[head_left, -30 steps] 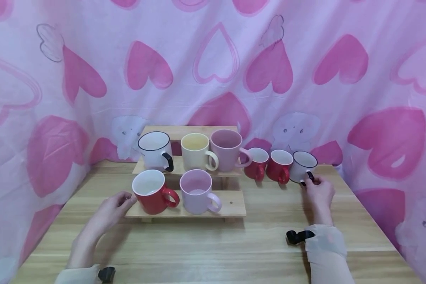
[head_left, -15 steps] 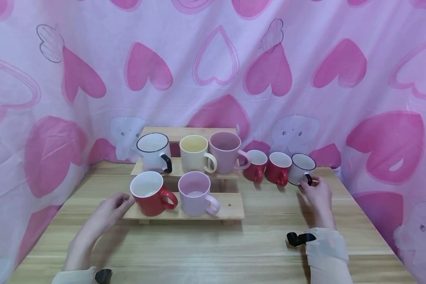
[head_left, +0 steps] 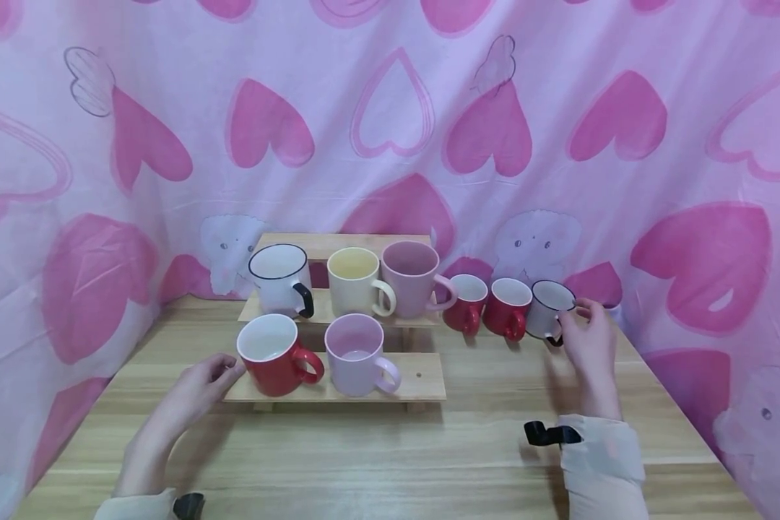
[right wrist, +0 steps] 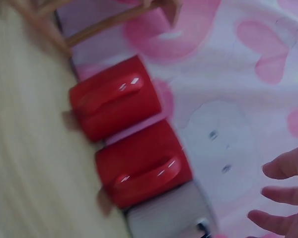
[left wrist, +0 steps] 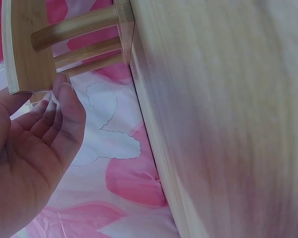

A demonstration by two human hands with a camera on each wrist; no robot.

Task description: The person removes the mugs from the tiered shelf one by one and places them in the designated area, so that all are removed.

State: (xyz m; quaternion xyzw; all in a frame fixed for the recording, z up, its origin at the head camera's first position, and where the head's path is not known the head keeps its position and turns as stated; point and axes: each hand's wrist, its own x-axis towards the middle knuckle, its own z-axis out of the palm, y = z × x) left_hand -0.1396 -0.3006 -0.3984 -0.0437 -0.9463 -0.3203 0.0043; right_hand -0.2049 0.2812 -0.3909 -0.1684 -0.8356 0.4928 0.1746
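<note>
My left hand (head_left: 191,390) pinches the left end of the lower board of a tiered wooden rack (head_left: 425,379); in the left wrist view its fingertips meet the board's edge (left wrist: 32,64). A red mug (head_left: 278,368) and a lilac mug (head_left: 354,361) stand on that board. At the right, my right hand (head_left: 591,343) is beside a white enamel mug (head_left: 544,318) with a black rim and handle. The right wrist view shows the fingers (right wrist: 278,196) spread, apart from the mug. Two small red mugs (head_left: 465,307) (head_left: 505,310) stand left of it.
On the rack's middle board are a larger white mug (head_left: 276,285), a cream mug (head_left: 353,285) and a mauve mug (head_left: 409,285). The wooden table (head_left: 390,462) runs back to a pink heart-print curtain (head_left: 390,94).
The right hand has left the white mug's handle and shifted up and right, toward its rim. The left hand stays at the rack. The mugs have not visibly moved.
</note>
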